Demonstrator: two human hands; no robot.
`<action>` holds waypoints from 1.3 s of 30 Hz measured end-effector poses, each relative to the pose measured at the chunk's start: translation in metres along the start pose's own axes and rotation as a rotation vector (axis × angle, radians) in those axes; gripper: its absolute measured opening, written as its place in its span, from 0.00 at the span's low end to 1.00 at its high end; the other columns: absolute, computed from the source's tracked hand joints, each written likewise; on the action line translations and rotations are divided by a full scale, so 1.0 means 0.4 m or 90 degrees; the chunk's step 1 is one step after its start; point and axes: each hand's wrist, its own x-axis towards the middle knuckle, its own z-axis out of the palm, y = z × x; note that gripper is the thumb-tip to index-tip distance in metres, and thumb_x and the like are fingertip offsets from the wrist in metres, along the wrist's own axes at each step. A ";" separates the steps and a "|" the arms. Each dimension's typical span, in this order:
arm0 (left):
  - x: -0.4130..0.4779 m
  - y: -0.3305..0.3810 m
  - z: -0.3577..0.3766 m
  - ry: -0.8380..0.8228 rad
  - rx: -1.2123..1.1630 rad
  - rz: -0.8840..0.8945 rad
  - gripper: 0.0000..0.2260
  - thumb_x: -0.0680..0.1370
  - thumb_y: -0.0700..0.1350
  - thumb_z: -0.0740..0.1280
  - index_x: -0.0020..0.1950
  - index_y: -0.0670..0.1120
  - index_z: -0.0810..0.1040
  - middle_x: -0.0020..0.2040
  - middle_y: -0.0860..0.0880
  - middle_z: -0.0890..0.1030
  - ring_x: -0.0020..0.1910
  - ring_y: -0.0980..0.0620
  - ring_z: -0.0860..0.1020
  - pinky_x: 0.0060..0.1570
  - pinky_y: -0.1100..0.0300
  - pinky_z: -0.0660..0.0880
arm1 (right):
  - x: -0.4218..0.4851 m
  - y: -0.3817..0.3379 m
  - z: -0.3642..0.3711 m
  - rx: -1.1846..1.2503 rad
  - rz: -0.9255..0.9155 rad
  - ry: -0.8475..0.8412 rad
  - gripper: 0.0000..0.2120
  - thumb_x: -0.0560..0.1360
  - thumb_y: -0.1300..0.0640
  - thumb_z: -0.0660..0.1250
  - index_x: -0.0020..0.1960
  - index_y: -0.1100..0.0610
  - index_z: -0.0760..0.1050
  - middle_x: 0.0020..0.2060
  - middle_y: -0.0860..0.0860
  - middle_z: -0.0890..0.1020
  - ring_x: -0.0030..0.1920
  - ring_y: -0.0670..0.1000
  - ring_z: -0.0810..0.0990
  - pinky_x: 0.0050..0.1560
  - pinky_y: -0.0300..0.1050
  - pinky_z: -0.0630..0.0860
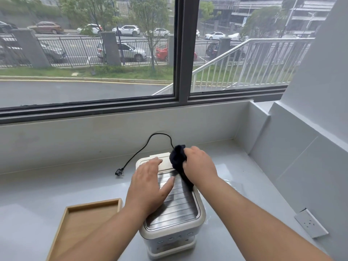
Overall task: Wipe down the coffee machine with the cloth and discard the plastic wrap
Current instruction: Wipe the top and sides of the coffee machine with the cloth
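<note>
Cream coffee machine (180, 206), ribbed steel top

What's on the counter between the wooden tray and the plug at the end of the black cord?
Nothing: in the head view, only bare grey counter separates the wooden tray from the plug.

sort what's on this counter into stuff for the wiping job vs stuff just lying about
In use: coffee machine, dark cloth in the right hand, left hand flat on the machine.
Lying about: wooden tray, unplugged power cord, wall socket.
</note>
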 end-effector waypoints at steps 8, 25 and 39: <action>0.001 -0.013 -0.003 0.087 -0.142 -0.111 0.25 0.82 0.53 0.58 0.80 0.51 0.67 0.82 0.51 0.65 0.80 0.49 0.62 0.79 0.54 0.56 | 0.057 -0.166 0.039 -0.062 -0.138 -0.105 0.04 0.75 0.60 0.64 0.49 0.55 0.76 0.51 0.55 0.79 0.52 0.58 0.79 0.43 0.48 0.71; 0.069 -0.181 -0.058 0.025 -0.464 -0.362 0.16 0.69 0.60 0.71 0.51 0.55 0.73 0.47 0.53 0.82 0.45 0.52 0.79 0.43 0.56 0.72 | -0.048 -0.052 0.114 0.070 -0.163 -0.068 0.19 0.83 0.51 0.63 0.73 0.50 0.75 0.75 0.48 0.72 0.75 0.51 0.67 0.76 0.43 0.60; 0.031 -0.224 -0.083 -0.080 -0.518 -0.449 0.18 0.68 0.54 0.63 0.54 0.48 0.76 0.47 0.45 0.83 0.42 0.45 0.78 0.48 0.49 0.74 | -0.058 -0.069 0.103 0.037 -0.157 -0.049 0.19 0.83 0.54 0.62 0.73 0.51 0.75 0.74 0.49 0.74 0.74 0.51 0.68 0.75 0.43 0.60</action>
